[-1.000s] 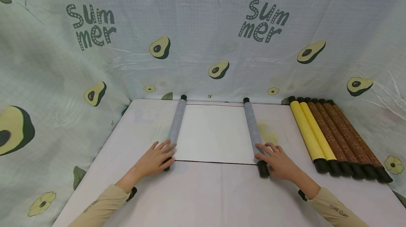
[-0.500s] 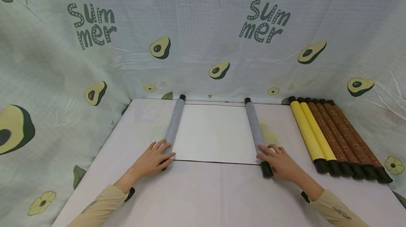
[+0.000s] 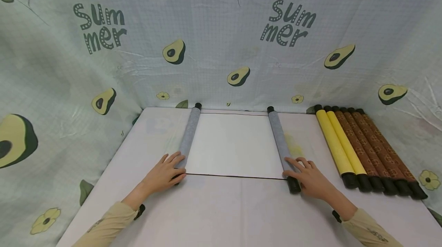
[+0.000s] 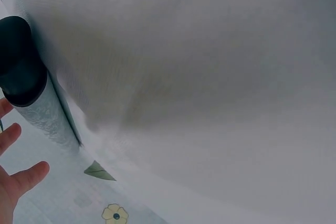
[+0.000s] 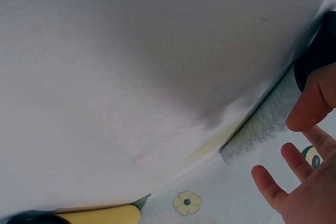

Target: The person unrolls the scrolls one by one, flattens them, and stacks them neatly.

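Observation:
A scroll lies half unrolled on the table, with a white sheet [image 3: 235,145] stretched between two grey rolls. My left hand [image 3: 165,173] rests with straight fingers on the near end of the left grey roll [image 3: 188,135]. My right hand [image 3: 309,178] lies the same way on the near end of the right grey roll [image 3: 279,141], beside its black end cap [image 3: 294,185]. In the left wrist view the left roll [image 4: 44,116] and its black cap [image 4: 18,72] show, with fingertips [image 4: 26,174] below. In the right wrist view my fingers [image 5: 310,106] touch the right roll [image 5: 262,127].
Several rolled scrolls lie side by side at the table's right: two yellow ones [image 3: 336,145] and brown patterned ones [image 3: 378,149], all with black caps. An avocado-print cloth [image 3: 221,40] walls in the table [image 3: 221,212] at the back and both sides.
Both hands have pushed the rolls outward: the left roll went a little left, the right roll a little right, and the white sheet between them has widened.

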Demonstrator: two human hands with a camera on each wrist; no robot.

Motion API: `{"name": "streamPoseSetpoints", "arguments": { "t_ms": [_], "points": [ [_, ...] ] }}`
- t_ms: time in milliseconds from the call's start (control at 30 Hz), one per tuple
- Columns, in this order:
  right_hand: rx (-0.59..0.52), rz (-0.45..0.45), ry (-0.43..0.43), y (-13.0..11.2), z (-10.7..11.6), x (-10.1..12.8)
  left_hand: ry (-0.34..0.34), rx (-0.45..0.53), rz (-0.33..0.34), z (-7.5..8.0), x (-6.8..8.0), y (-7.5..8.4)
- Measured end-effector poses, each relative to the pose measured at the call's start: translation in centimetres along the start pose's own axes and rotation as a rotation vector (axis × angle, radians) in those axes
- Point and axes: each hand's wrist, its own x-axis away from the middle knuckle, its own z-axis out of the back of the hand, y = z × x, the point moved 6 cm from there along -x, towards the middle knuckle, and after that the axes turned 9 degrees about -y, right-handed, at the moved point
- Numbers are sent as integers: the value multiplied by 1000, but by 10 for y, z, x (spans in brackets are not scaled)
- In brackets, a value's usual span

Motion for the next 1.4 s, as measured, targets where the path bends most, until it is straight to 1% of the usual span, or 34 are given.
{"name": "streamPoseSetpoints", "arguments": {
  "t_ms": [133, 433, 633, 800, 967, 1067, 1167, 1400],
  "points": [
    [8, 2, -4, 1, -1, 3, 3, 1, -3, -2, 2, 0],
    [1, -14, -18, 4, -3, 9, -16, 18, 29, -5, 6, -3],
    [51, -40, -24, 12, -4, 15, 4, 17, 21, -3, 7, -5],
    [44, -58, -23, 16, -4, 21, 24, -8, 13, -3, 8, -9],
    [57, -72, -15, 18, -2, 25, 20, -24, 53, -3, 8, -15],
    [62, -67, -5, 19, -1, 27, 22, -19, 81, -2, 9, -19],
    [59, -62, 4, 19, -1, 28, 23, -5, 95, -2, 11, -20],
    [66, -75, -6, 20, -1, 35, -26, 19, 129, -4, 17, -24]
  ]
}}
